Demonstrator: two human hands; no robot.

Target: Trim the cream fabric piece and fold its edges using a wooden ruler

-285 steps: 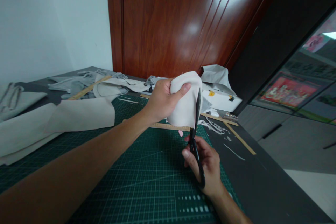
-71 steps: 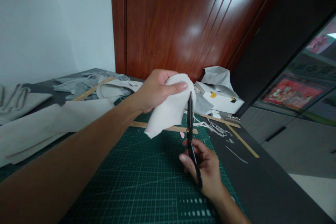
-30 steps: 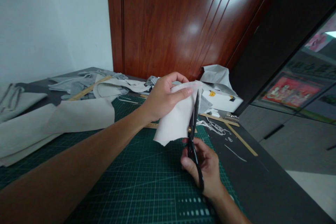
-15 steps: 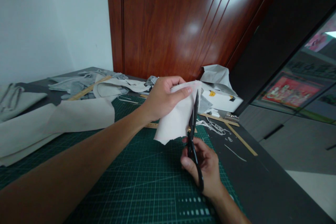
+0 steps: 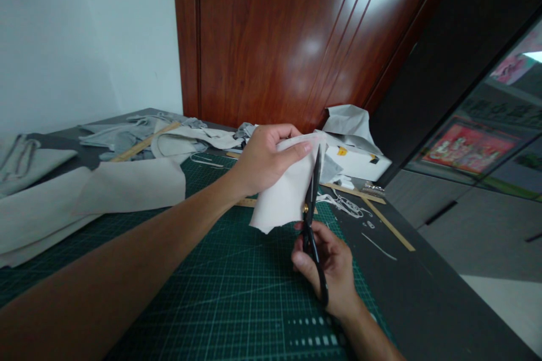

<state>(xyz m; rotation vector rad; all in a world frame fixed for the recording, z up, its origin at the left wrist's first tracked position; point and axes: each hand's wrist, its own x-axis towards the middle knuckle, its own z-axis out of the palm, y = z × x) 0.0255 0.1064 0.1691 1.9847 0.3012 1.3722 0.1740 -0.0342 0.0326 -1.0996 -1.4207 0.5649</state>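
Head view: person's left hand (image 5: 263,159) pinches white fabric (image 5: 282,197) above the cutting mat (image 5: 228,276); right hand (image 5: 336,264) grips scissors (image 5: 313,194) over the mat, blades at the fabric's edge. Risk: ragged cut, should the limp, one-sidedly held fabric buckle

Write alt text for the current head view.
Left hand holds white fabric above a green cutting mat; right hand holds black scissors at its edge. Around them: cloth pieces, wooden rulers, a white box.
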